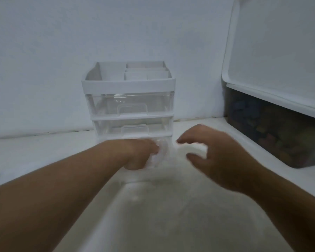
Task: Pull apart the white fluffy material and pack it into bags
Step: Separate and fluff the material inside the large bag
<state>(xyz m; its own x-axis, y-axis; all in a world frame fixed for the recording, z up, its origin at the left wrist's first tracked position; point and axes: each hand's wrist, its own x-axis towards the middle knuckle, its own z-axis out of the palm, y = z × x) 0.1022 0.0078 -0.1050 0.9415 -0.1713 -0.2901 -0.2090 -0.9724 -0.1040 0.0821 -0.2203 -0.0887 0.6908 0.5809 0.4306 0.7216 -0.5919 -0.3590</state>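
Left hand curled round clear plastic, bag or drawer pull, too blurred to tell. Right hand empty, fingers bent and spread; apparent white fluff just under fingertips. Might spill past the plastic if snatched. White table, bare wall, drawers beyond fingertips, dark bin rightward.

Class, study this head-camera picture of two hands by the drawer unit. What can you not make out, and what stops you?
Head view: the pale thing that the left hand grips is motion-blurred; bag, fluff or handle, unclear.
Right hand: blurred, so whether its fingers hold anything is unclear.
Drawer unit: both hands hide its bottom drawer.
Dark bin: contents blurred behind the tinted wall, cut by the right edge.
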